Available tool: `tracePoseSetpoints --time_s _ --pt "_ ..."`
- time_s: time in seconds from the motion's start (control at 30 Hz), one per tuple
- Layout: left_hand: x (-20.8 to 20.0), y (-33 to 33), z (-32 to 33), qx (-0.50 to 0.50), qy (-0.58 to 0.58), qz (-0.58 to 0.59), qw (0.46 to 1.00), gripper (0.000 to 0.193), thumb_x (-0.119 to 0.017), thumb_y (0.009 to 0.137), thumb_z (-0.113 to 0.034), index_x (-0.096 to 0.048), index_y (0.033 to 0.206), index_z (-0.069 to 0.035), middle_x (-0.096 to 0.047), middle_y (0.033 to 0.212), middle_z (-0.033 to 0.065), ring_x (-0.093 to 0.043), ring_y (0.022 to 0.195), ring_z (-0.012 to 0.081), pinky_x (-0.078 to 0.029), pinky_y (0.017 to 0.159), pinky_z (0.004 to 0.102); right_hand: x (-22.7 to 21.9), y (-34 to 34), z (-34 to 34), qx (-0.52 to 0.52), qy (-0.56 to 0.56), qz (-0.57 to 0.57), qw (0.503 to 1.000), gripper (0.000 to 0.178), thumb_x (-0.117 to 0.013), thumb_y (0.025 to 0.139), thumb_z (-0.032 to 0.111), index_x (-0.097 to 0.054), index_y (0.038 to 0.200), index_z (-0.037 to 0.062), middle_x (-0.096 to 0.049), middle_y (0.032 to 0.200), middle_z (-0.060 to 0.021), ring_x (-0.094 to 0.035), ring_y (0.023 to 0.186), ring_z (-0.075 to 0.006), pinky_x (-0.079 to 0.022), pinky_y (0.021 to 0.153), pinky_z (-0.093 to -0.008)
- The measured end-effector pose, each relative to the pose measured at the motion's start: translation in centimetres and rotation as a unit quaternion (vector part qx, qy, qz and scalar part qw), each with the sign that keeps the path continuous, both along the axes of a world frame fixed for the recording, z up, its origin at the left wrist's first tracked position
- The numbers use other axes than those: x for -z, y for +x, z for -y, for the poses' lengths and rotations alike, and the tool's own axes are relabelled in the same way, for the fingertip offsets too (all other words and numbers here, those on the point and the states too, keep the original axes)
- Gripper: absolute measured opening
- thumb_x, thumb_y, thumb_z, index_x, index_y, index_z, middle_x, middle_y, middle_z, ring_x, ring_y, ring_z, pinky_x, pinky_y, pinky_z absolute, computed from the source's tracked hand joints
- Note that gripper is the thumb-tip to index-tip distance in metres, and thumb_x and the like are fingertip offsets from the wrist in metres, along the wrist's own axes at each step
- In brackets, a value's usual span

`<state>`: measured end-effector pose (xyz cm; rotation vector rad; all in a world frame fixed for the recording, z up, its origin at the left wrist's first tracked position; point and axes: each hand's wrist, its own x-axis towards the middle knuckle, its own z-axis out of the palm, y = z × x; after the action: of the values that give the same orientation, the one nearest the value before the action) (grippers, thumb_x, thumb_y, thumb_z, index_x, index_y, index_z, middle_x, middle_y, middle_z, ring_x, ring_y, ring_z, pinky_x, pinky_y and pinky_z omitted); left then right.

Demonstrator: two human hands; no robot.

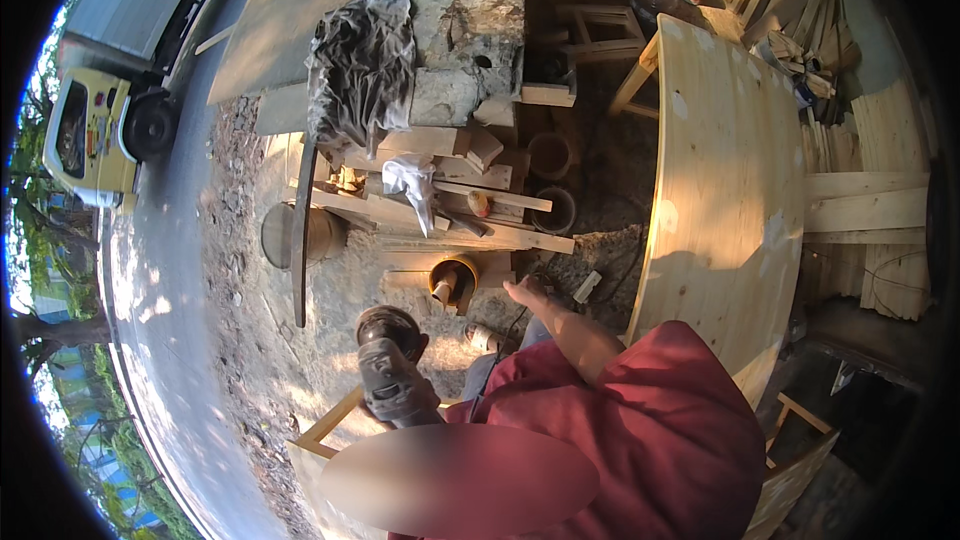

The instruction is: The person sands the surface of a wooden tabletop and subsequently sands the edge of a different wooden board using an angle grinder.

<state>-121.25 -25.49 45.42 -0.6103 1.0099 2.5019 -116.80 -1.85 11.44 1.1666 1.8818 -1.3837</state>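
Observation:
My left hand (392, 380), in a dark grey work glove, is closed on a dark power sander (388, 328) with a round head. The sander is held up over the ground, to the left of my body. A blurred patch hides my left forearm. My bare right hand (525, 288) reaches forward with its fingers stretched out, and it seems to hold nothing. Just left of those fingers stands a yellow-rimmed bucket (463, 261) with wood offcuts in it. A small pale block (587, 286) lies to the right of that hand. A dark cord (492, 370) runs beside my red shirt.
A large pale wooden panel (722, 170) lies raised at the right. Ahead, a worn workbench (465, 0) bears a crumpled grey cloth (365, 60); planks (500, 230) and a white rag (408, 180) lie before it. A road (165, 340) with a yellow-cabbed truck (95, 135) runs along the left.

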Motion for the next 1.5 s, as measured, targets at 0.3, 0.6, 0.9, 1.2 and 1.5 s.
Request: tracePoseSetpoints --time_s 0.3,0.6,0.9,1.2,1.5 --pt "-6.7 1.9 9.3 -0.096 0.131 -0.131 0.978 0.081 -0.038 0.085 -0.064 -0.044 0.141 -0.006 -0.06 0.111 0.0213 -0.06 0.058 0.0242 -0.051 0.055 0.0363 7.2 3.8 14.1 0.435 -0.44 0.145 0.772 0.055 -0.062 0.094 0.053 -0.055 0.122 0.0052 -0.068 0.095 -0.015 -0.069 0.082 -0.0305 -0.054 0.076 -0.0502" --pt "-7.1 5.7 20.7 -0.099 0.241 -0.174 0.95 0.068 -0.044 0.087 -0.049 -0.044 0.141 -0.008 -0.06 0.106 0.0168 -0.06 0.064 0.0215 -0.052 0.064 0.0363 15.8 18.5 1.8 0.696 -0.26 0.034 0.669 0.028 -0.047 0.102 0.032 -0.061 0.103 0.0071 -0.043 0.058 -0.0013 -0.039 0.047 -0.0158 -0.043 0.048 -0.0332" --pt "-6.2 12.0 37.6 -0.108 0.33 -0.198 0.917 0.058 -0.049 0.088 -0.034 -0.044 0.141 -0.01 -0.059 0.1 0.0123 -0.059 0.069 0.0187 -0.052 0.073 0.0363 -5.2 22.7 17.5 0.279 0.025 0.05 0.959 0.049 -0.041 0.103 0.045 -0.063 0.106 0.0018 -0.057 0.072 -0.0099 -0.057 0.053 -0.0235 -0.046 0.046 -0.0376" --pt "-7.4 19.6 51.2 -0.09 0.413 -0.221 0.879 0.053 -0.054 0.09 -0.02 -0.044 0.141 -0.012 -0.059 0.095 0.0078 -0.059 0.075 0.016 -0.053 0.083 0.0363 -19.9 26.6 16.7 0.4 -0.078 -0.247 0.879 0.041 -0.042 0.106 0.042 -0.033 0.073 0.0201 -0.025 0.055 0.0077 -0.023 0.039 -0.0064 -0.017 0.036 -0.0263" --pt "-8.1 25.1 54.5 -0.04 0.446 -0.241 0.861 0.052 -0.06 0.092 -0.005 -0.044 0.141 -0.014 -0.058 0.09 0.0033 -0.058 0.08 0.0133 -0.053 0.092 0.0363 -27.8 27.7 31.2 0.253 -0.064 -0.401 0.878 0.041 -0.045 0.107 0.041 -0.048 0.077 0.0125 -0.035 0.055 0.0078 -0.036 0.045 -0.0075 -0.027 0.041 -0.0289"
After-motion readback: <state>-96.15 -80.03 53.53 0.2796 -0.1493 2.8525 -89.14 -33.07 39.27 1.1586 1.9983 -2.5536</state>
